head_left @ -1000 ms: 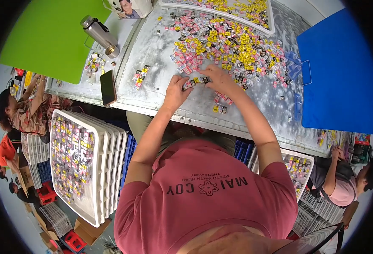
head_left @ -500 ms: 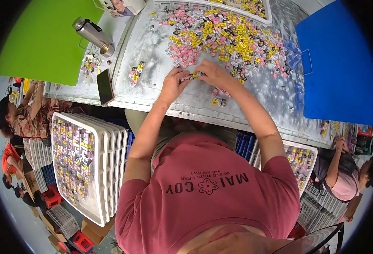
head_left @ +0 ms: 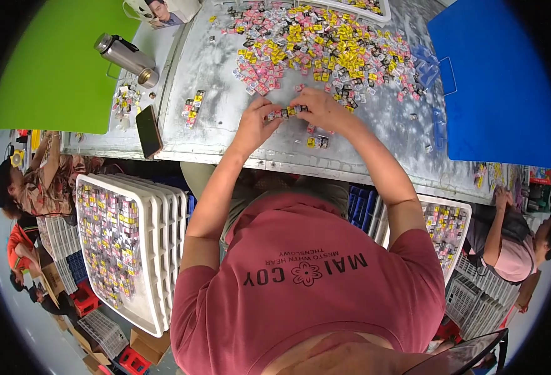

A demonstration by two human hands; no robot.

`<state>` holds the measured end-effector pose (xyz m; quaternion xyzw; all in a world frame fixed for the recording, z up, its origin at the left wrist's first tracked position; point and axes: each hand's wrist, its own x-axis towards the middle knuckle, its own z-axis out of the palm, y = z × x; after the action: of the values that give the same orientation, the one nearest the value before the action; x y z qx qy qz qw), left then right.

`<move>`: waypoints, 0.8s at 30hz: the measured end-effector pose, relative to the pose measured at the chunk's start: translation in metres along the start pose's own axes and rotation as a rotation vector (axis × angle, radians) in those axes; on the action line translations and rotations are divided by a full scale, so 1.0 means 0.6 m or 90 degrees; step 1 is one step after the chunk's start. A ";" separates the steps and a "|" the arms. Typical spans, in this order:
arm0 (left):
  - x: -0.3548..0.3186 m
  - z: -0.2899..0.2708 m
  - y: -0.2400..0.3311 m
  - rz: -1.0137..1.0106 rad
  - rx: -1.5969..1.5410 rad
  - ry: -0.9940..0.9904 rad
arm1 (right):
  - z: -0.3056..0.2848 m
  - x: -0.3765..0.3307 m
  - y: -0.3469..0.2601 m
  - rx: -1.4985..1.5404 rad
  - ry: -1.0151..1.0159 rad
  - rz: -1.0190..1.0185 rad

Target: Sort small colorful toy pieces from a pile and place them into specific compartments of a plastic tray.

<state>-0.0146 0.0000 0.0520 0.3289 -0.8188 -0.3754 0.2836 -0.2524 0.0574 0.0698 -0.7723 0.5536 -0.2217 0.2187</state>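
Note:
Between my two hands is a short row of small square pieces [head_left: 287, 113] in pink, black and yellow, just above the metal table [head_left: 225, 75]. My left hand [head_left: 258, 124] pinches its left end with thumb and fingers. At the other end, my right hand [head_left: 319, 108] has its fingertips closed on the row. Beyond them spreads a loose heap of similar small pieces [head_left: 325, 50] in yellow, pink, black and white. A small cluster [head_left: 317, 142] lies just below my right hand, and another lined-up group [head_left: 193, 109] rests to the left.
A phone [head_left: 149, 131], a steel flask [head_left: 124, 55] and its cup [head_left: 148, 78] are at the left. A green panel [head_left: 50, 69] and a blue panel [head_left: 494, 81] flank the table. Stacked white trays [head_left: 153, 262] stand lower left. A co-worker [head_left: 513, 253] sits at the right.
The view has shifted slightly, so the table's things appear a little higher and farther left. Both hands still hold the row, with little change in grip.

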 end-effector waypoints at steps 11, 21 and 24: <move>-0.081 0.036 0.062 0.051 0.003 -0.111 | 0.012 -0.157 -0.082 0.033 0.013 0.102; -0.072 0.071 0.074 0.091 0.041 -0.163 | 0.039 -0.206 -0.071 0.074 0.116 0.137; -0.070 0.077 0.062 0.098 0.060 -0.136 | 0.045 -0.208 -0.062 0.099 0.139 0.152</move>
<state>-0.0332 0.0699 0.0470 0.2363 -0.8840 -0.3464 0.2066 -0.2445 0.1893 0.0570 -0.6531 0.6431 -0.3187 0.2416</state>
